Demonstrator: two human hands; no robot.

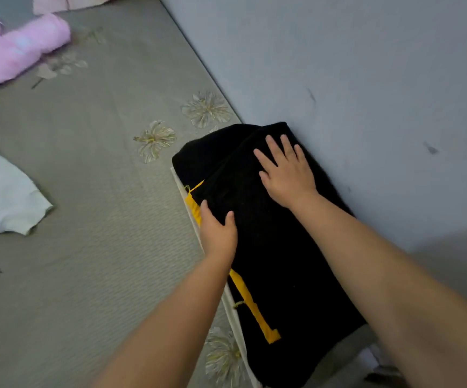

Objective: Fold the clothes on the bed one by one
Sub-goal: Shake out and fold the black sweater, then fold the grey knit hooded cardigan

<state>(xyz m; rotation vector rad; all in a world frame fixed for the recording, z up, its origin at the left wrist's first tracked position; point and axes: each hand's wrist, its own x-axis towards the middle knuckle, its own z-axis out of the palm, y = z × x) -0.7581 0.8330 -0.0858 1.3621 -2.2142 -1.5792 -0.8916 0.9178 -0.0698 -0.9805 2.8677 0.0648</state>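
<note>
A folded black garment (277, 270) with a yellow stripe (252, 306) lies on the bed against the wall, on top of a folded white piece (233, 306) whose edge shows along its left side. My right hand (285, 172) lies flat on the garment's far part, fingers spread. At the garment's left edge my left hand (218, 233) has thumb and forefinger on the black cloth, and its other fingers are hidden underneath.
The grey-green bed cover (101, 219) has flower prints. A pink fluffy garment (17, 51) lies at the far left, a white garment (0, 194) at the left edge, and pale pink cloth (59, 2) at the top. The grey wall (366, 79) borders the bed on the right.
</note>
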